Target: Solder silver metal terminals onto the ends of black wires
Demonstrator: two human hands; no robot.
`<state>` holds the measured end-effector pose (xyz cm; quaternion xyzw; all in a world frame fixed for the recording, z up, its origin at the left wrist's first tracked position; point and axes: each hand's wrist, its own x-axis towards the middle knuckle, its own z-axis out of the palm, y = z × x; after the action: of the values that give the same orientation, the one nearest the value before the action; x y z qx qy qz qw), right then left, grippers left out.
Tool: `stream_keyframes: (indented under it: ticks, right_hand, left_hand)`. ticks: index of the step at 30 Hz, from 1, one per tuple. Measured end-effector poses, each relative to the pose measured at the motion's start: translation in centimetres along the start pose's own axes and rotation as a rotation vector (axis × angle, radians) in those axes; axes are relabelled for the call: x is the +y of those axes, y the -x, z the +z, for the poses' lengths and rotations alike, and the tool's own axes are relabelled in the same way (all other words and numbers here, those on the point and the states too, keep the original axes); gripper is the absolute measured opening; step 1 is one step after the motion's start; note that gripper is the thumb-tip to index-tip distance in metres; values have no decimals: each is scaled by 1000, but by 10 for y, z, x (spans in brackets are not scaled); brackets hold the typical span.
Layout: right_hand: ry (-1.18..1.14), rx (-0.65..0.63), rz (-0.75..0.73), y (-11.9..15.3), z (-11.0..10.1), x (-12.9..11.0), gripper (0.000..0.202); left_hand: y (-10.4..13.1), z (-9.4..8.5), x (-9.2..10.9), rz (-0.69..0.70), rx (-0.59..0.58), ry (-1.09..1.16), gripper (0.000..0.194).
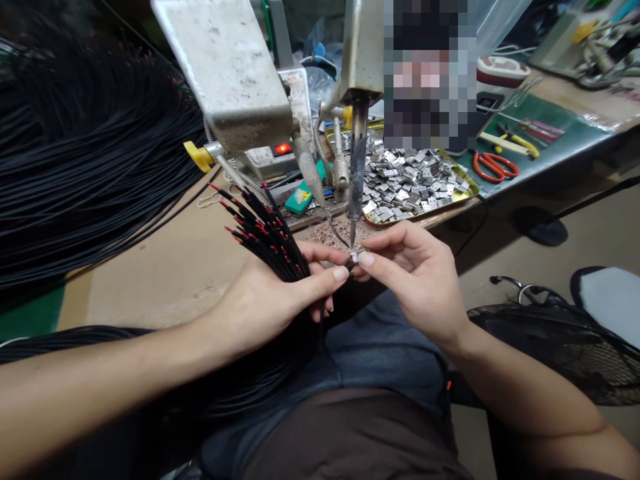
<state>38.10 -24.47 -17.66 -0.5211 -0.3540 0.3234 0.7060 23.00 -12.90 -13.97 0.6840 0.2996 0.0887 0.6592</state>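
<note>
My left hand is closed around a bundle of black cables with red wire ends. Its thumb and forefinger also pinch a single dark cable end near the connector. A small silver metal connector is gripped between the thumb and fingers of my right hand. Directly over the connector, the pointed tip of an upright soldering iron touches or nearly touches it. From the grey feed nozzle at the left, a thin solder wire reaches toward that tip. My fingers partly hide the joint between cable and connector.
A yellow-rimmed tray of loose metal connectors stands behind my right hand. Orange-handled scissors and yellow-handled pliers lie farther right. Large heaps of black cables cover the left side. A fan stands at right; a person is opposite.
</note>
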Motion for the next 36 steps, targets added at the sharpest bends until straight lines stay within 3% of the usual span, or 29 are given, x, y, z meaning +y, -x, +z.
stream_keyframes:
  ticks: [7,12,17,22,27,30,36]
  right_hand:
    - [74,-25,32,1,-5,-4,23]
    - [191,-99,-3,-7,-21,-15,17]
    - [448,-163,-96,-10,-35,-31,7]
    - [531,-256,-343,5,-15,-26,7]
    - [512,-300,-474,15,3,-11,4]
    - [494,-330,-369,13,1,-12,8]
    - [571,-290,-48,4,-15,-34,8]
  left_hand:
    - [2,-1,-1,-9,-32,-38,42]
    - [2,0,-2,10,-38,-84,42]
    - [1,2,1,4,-57,-59,38]
    - [1,3,-2,97,-226,-174,26]
    - [1,5,-15,290,-208,-318,17]
    - [2,5,-15,259,-232,-340,20]
    - [6,3,-4,17,-220,-268,33]
